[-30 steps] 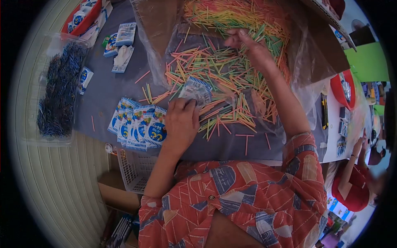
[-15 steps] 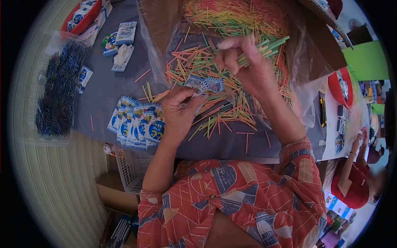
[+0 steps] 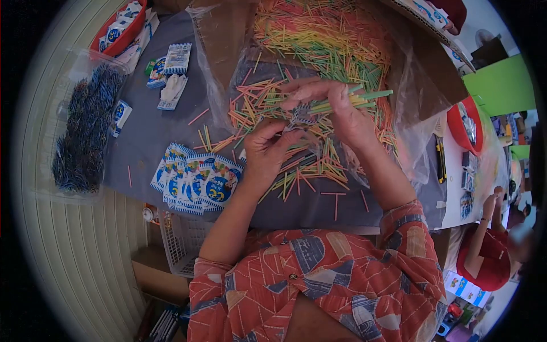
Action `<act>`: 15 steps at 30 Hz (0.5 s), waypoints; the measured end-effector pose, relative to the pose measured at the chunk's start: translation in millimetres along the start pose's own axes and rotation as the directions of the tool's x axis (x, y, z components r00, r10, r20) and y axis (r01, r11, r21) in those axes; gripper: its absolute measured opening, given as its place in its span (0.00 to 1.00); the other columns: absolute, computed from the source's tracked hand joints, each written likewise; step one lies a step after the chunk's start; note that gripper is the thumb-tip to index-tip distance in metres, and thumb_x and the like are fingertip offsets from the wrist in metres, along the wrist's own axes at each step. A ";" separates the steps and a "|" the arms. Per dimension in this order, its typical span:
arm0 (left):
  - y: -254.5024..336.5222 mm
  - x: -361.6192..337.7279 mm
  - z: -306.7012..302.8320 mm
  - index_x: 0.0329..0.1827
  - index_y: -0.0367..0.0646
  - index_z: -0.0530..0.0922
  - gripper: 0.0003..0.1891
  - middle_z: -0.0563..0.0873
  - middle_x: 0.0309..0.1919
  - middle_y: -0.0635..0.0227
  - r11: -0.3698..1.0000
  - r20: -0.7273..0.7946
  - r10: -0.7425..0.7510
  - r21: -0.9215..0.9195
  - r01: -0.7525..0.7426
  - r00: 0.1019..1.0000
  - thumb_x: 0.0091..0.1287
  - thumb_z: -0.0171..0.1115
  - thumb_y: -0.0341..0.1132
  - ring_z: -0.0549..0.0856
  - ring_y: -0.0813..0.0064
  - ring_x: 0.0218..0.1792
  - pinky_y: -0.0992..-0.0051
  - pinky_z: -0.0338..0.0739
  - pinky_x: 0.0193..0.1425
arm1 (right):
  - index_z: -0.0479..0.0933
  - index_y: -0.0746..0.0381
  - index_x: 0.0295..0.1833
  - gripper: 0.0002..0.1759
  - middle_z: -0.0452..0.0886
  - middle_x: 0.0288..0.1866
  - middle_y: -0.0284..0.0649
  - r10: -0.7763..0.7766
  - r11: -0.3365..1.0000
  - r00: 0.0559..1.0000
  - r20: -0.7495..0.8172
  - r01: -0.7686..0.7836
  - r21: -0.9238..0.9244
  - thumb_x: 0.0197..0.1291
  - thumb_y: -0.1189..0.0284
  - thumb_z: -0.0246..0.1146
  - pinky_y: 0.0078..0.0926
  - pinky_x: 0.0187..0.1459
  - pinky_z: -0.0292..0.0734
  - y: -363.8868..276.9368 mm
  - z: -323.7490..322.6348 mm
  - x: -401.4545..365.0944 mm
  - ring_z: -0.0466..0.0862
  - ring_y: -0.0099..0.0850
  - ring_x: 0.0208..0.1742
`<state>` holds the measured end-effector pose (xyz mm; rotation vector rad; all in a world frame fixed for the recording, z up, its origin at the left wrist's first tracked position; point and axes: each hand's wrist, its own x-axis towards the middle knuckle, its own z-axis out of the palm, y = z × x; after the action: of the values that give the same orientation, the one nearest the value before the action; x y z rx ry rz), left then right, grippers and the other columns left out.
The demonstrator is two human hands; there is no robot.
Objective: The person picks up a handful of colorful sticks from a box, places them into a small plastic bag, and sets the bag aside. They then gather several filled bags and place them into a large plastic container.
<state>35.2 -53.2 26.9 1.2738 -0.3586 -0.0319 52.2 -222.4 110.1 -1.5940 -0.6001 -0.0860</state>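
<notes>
My left hand [image 3: 266, 149] is closed, pinching the lower end of a small blue-and-white printed packet [image 3: 300, 115]. My right hand [image 3: 348, 117] is wrapped round a bunch of thin green and yellow sticks [image 3: 364, 100], with its fingertips at the packet's upper end. Whether the sticks reach into the packet cannot be made out. Below both hands, loose pink, green and yellow sticks [image 3: 307, 174] lie scattered on the dark table cover. Beside my left forearm rests a fanned stack of blue-and-white packets [image 3: 196, 179].
An open carton [image 3: 419, 74] lined with clear plastic holds a heap of coloured sticks. At the left stands a clear tub [image 3: 85, 131] of dark blue strands. Red bowls [image 3: 128, 34] hold packets. A yellow-black cutter [image 3: 440, 159] lies right. Another person [image 3: 484, 253] works at far right.
My right hand has come down and left with the sticks, to the packet. My left hand has shifted slightly right and down, still pinching the packet. The view has tilted a little.
</notes>
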 end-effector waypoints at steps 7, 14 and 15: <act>-5.6 2.7 2.1 0.45 0.33 0.84 0.08 0.85 0.40 0.67 0.994 0.019 0.108 -0.011 -0.108 0.994 0.64 0.69 0.22 0.83 0.79 0.41 0.78 0.77 0.47 | 0.84 0.67 0.49 0.30 0.87 0.48 0.44 0.041 0.997 0.998 0.056 -0.045 0.067 0.74 0.49 0.52 0.39 0.62 0.75 6.4 -7.2 -1.9 0.82 0.38 0.58; -14.1 7.0 7.9 0.46 0.33 0.84 0.09 0.84 0.41 0.67 0.993 0.047 0.101 -0.061 -0.098 0.994 0.64 0.69 0.22 0.83 0.79 0.42 0.78 0.78 0.47 | 0.82 0.64 0.57 0.36 0.79 0.64 0.46 0.113 0.994 0.980 0.163 -0.110 -0.030 0.69 0.41 0.52 0.43 0.69 0.66 8.1 -8.0 7.0 0.76 0.42 0.67; -14.4 8.6 8.9 0.46 0.33 0.84 0.09 0.84 0.41 0.67 0.993 0.043 0.106 -0.062 -0.103 0.993 0.64 0.69 0.22 0.83 0.79 0.42 0.78 0.78 0.47 | 0.82 0.64 0.57 0.36 0.79 0.64 0.46 0.111 0.994 0.980 0.168 -0.107 -0.032 0.69 0.41 0.52 0.43 0.69 0.66 9.2 -8.9 7.5 0.76 0.42 0.67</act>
<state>43.4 -67.7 17.6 1.1949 -0.4611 0.0169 65.1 -228.4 105.9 -1.6643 -0.6439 0.1264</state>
